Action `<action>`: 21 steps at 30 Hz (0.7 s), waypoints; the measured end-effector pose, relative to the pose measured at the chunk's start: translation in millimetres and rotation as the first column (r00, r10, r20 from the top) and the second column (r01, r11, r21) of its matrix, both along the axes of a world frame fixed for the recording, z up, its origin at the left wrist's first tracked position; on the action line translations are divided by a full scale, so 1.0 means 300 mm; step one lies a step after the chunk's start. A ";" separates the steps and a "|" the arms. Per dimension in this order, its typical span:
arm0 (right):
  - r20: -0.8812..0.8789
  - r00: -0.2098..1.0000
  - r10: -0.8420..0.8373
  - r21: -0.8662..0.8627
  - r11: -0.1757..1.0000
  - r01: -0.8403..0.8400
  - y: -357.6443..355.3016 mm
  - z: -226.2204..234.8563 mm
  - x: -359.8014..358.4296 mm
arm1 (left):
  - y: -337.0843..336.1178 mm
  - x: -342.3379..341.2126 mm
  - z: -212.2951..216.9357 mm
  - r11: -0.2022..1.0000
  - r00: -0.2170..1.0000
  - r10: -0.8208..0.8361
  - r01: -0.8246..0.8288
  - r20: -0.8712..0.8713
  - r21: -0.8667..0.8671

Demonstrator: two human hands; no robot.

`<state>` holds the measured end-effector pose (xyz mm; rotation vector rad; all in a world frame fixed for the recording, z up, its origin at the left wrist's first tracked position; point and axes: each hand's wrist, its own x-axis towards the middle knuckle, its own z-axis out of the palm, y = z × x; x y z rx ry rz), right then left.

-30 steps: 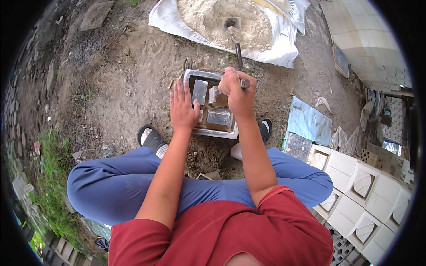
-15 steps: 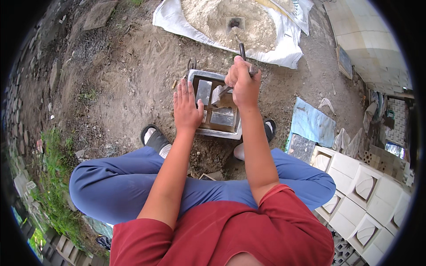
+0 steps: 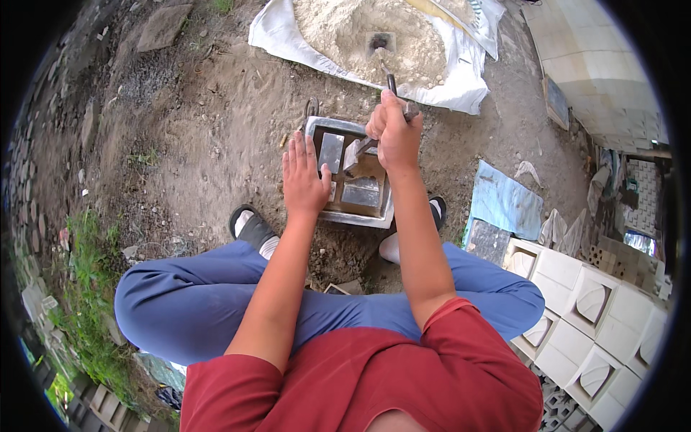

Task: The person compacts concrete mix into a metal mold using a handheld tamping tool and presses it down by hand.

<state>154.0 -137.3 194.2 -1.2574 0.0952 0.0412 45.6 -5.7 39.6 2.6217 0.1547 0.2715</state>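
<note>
A rectangular metal mould [image 3: 353, 218] with raised flat metal blocks inside sits on the ground between my feet. My left hand [image 3: 304, 176] lies flat over its left side, fingers stretched out. Above its right side, my right hand [image 3: 394, 137] is closed round a short-handled tool [image 3: 366, 144] with a pale, powder-coated head. That head is down inside the mould, by the blocks; its exact kind is unclear. Just beyond my right fist, a trowel [image 3: 391, 81] with a black handle points toward the pale powder [image 3: 338, 32]; I cannot tell whether the fist also touches it.
The powder is heaped on a white sack [image 3: 461, 90] at the far side. Pale patterned concrete blocks [image 3: 568, 309] stand at right, near a blue sheet [image 3: 507, 198]. Grass [image 3: 90, 288] and rubble lie left. My sandalled feet flank the mould.
The tool head in my right hand has shifted very slightly within the mould. My left hand stays in place on the mould's side.
</note>
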 end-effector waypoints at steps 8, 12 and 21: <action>0.010 1.000 -0.011 -0.078 0.997 0.012 0.019 -0.182 -0.028 | -0.014 0.001 -0.006 1.000 1.000 0.002 -0.002 -0.027 -0.002; -0.025 0.998 0.050 -0.035 0.998 -0.051 0.022 -0.143 -0.017 | -0.001 -0.007 -0.005 1.000 1.000 0.008 -0.008 -0.028 -0.004; 0.021 0.999 0.029 -0.028 0.999 -0.028 0.027 -0.119 -0.018 | -0.005 -0.002 -0.003 1.000 1.000 -0.003 0.003 -0.022 -0.002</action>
